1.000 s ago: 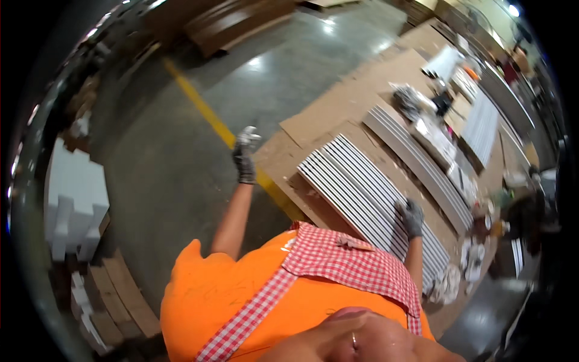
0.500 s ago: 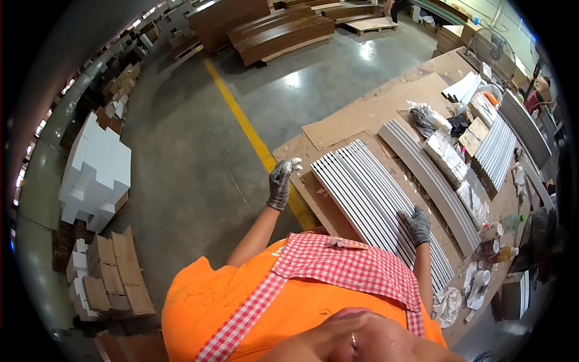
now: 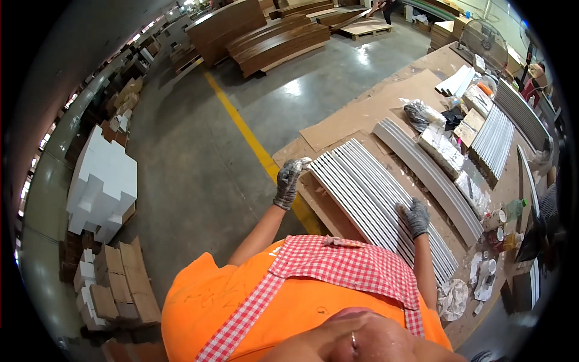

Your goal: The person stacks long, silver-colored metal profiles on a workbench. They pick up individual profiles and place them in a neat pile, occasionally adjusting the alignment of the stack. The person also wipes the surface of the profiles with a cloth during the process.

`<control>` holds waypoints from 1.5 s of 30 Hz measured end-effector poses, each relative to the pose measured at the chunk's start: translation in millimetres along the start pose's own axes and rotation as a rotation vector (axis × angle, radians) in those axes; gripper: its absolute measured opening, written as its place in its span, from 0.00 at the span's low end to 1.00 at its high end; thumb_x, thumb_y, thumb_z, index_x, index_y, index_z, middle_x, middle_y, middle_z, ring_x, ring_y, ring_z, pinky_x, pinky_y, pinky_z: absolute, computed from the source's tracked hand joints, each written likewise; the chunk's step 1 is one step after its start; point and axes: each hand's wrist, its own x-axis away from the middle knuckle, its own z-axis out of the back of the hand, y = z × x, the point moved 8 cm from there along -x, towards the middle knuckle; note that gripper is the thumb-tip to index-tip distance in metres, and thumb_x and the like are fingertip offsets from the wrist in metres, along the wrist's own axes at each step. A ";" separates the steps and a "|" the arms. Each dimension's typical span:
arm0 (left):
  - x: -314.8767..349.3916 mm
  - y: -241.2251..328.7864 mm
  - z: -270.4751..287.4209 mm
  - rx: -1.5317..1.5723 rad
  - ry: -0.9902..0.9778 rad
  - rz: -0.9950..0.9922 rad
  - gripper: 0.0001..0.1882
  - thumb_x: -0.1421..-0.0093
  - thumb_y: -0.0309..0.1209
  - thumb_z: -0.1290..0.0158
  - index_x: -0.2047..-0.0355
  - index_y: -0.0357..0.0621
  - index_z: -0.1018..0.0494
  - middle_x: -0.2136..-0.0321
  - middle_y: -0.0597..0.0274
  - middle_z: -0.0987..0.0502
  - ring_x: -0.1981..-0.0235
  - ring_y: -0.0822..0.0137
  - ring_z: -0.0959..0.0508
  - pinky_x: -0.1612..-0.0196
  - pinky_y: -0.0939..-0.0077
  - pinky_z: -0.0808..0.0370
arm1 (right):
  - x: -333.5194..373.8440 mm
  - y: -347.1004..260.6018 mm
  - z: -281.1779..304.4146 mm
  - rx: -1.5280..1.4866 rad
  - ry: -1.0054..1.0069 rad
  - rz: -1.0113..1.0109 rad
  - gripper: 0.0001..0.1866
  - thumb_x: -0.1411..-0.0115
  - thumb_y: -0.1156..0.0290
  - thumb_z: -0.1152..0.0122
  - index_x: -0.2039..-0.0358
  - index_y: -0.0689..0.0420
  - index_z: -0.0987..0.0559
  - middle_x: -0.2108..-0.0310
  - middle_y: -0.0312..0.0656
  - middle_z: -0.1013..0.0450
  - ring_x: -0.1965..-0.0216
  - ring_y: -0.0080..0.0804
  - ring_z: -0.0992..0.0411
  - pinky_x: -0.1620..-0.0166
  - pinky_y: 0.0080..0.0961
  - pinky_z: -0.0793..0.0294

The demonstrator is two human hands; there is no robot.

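A row of long white strips with dark gaps between them (image 3: 368, 193) lies side by side on the workbench in front of me. My left hand (image 3: 289, 182), in a grey glove stained white at the fingers, is closed at the far left end of the row. Something small and whitish shows at its fingertips, too small to name. On the right part of the strips rests my right hand (image 3: 416, 218), also gloved in grey, its fingers apart and holding nothing. Beside the row, to the right, lies a stack of longer pale strips (image 3: 428, 178).
The brown-covered workbench (image 3: 362, 114) also bears wrapped white blocks (image 3: 441, 148), more strips (image 3: 491, 145), jars (image 3: 496, 235) and a crumpled cloth (image 3: 451, 300). A fan (image 3: 484, 42) stands at the far end. White blocks (image 3: 102, 181) and cartons (image 3: 123, 274) are stacked on the floor at left.
My left hand has moved right, from beside the bench edge up to the ends of the strips. My right hand has shifted slightly away from me along them.
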 end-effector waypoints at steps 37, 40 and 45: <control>41.7 -2.3 5.7 -0.032 0.072 0.006 0.17 0.32 0.34 0.58 0.57 0.32 0.25 0.62 0.56 0.22 0.63 0.67 0.22 0.55 0.74 0.27 | -6.7 4.3 8.6 -0.046 0.022 0.096 0.52 0.64 0.36 0.29 0.44 0.62 0.29 0.49 0.54 0.28 0.47 0.49 0.30 0.44 0.38 0.32; 30.4 -5.4 -3.4 0.044 0.050 0.038 0.17 0.32 0.35 0.57 0.58 0.33 0.25 0.62 0.57 0.22 0.62 0.68 0.22 0.54 0.74 0.27 | -5.9 5.4 4.6 -0.068 0.032 0.077 0.48 0.61 0.39 0.30 0.45 0.59 0.28 0.51 0.51 0.27 0.49 0.48 0.30 0.46 0.39 0.32; -4.8 7.8 -35.7 -0.003 -0.054 -0.041 0.19 0.33 0.37 0.58 0.57 0.33 0.25 0.61 0.57 0.21 0.62 0.68 0.21 0.55 0.74 0.26 | -4.0 5.2 8.3 -0.024 0.027 0.075 0.42 0.55 0.39 0.34 0.45 0.54 0.29 0.52 0.48 0.26 0.48 0.47 0.30 0.45 0.43 0.34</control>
